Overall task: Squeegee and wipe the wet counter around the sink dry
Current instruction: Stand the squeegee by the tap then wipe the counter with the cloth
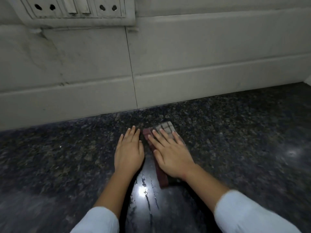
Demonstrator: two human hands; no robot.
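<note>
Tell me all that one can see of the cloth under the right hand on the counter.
The cloth is folded into a long, narrow pad lying flat on the dark speckled counter, running from near the wall back toward the person. Its left edge shows a dark red band; the far end is grey with a checked pattern of dark lines. It looks like woven fabric. The right hand presses flat on top, fingers spread, covering its middle. The left hand lies beside it on the counter, not clearly touching. Wet streaks shine near its near end.

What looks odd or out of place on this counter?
Streaks of water remain on the dark counter between the forearms. The right hand presses a folded cloth; the left hand lies flat.
</note>
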